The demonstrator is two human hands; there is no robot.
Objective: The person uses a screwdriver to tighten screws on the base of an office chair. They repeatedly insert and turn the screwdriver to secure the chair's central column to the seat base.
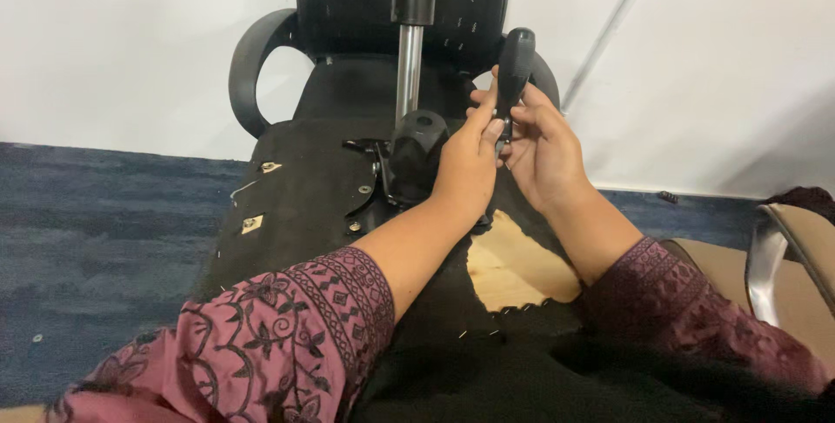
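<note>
Black handle of a screwdriver (515, 65) was held upright above the upturned chair seat (304, 188), right of the metal post (409, 71). The right hand (544, 153) was closed round its lower part; the left hand (468, 166) pinched it with fingertips (492, 127), forearms raised.

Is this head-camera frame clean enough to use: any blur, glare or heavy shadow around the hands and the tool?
Head view: even, soft light; left hand and right hand on the black-handled screwdriver are fairly sharp; a mild highlight runs down the chrome gas cylinder; the black chair underside loses detail in the dark; the near sleeve looks slightly soft.
</note>
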